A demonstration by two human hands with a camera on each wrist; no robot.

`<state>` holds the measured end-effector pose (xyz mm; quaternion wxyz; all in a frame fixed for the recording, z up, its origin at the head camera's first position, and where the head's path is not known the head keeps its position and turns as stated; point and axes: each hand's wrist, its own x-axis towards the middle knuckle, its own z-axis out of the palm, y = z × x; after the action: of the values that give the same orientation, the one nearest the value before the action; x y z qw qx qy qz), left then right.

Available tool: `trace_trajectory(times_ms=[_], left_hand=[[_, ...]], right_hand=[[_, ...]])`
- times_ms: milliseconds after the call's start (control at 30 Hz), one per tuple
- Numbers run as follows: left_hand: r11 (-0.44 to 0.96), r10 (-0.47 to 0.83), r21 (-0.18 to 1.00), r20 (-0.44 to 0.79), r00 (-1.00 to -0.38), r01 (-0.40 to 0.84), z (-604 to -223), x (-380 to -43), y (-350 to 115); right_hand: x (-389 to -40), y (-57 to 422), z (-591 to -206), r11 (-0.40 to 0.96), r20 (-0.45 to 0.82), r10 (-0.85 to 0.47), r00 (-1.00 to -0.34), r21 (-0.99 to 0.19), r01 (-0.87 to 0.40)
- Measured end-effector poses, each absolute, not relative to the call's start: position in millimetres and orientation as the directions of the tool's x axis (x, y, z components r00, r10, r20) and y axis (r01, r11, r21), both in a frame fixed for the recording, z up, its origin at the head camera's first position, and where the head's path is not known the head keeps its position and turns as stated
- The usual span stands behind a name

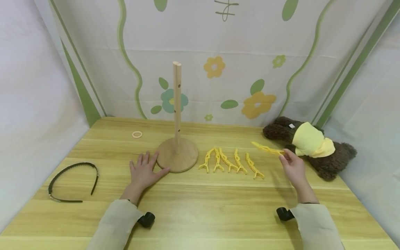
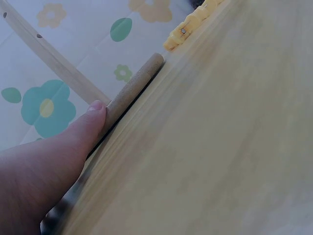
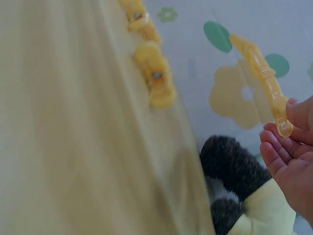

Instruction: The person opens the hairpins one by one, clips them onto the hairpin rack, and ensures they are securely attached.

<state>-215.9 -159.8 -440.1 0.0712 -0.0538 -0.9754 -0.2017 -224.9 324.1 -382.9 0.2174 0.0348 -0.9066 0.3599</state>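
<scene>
My right hand (image 1: 293, 169) pinches a yellow alligator hair clip (image 1: 266, 148) by one end between thumb and fingers, raised above the table. In the right wrist view the hair clip (image 3: 260, 73) points up and away from the fingertips. Palm down on the table, my left hand (image 1: 144, 174) has its fingers spread at the left side of a wooden stand's round base (image 1: 178, 163). Its thumb touches the base's edge, as the left wrist view also shows. A bare post (image 1: 177, 104) with small dark holes rises upright from the base. Several more yellow hair clips (image 1: 239, 162) lie in a row between the hands.
A black headband (image 1: 73, 164) lies at the left of the table. Behind my left hand is a small pale ring (image 1: 137, 134). A dark brown plush toy in yellow cloth (image 1: 312, 142) lies at the right. Printed curtains (image 1: 234, 45) hang behind the table.
</scene>
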Motion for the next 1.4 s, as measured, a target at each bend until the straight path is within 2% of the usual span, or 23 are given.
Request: trace_trajectory(times_ms=[100, 367, 467, 833, 1033, 1400], left_hand=[[0.913, 0.080, 0.386, 0.159, -0.984, 0.136, -439.6, -215.7, -159.5], [0.908, 0.084, 0.395, 0.152, -0.985, 0.139, -437.9, -214.4, -159.6], [0.909, 0.084, 0.395, 0.146, -0.986, 0.136, -437.9, -213.8, -159.5], [0.910, 0.081, 0.392, 0.156, -0.984, 0.137, -440.9, -216.0, -160.6], [0.912, 0.078, 0.387, 0.167, -0.983, 0.138, -441.4, -214.6, -161.0], [0.913, 0.078, 0.385, 0.162, -0.984, 0.136, -439.2, -214.8, -159.5]], right_hand=[[-235.3, 313.3, -374.0, 0.731, 0.469, 0.072, -0.880, -0.625, -0.273], [-260.5, 261.5, -366.2, 0.612, 0.551, 0.130, -0.824, -0.699, -0.371], [-266.4, 235.8, -366.1, 0.582, 0.555, 0.118, -0.823, -0.711, -0.396], [-281.2, 162.1, -370.9, 0.419, 0.448, 0.037, -0.893, -0.818, -0.394], [-283.7, 133.2, -379.9, 0.420, 0.428, -0.030, -0.903, -0.815, -0.400], [-289.3, 91.6, -392.4, 0.441, 0.482, -0.121, -0.868, -0.757, -0.482]])
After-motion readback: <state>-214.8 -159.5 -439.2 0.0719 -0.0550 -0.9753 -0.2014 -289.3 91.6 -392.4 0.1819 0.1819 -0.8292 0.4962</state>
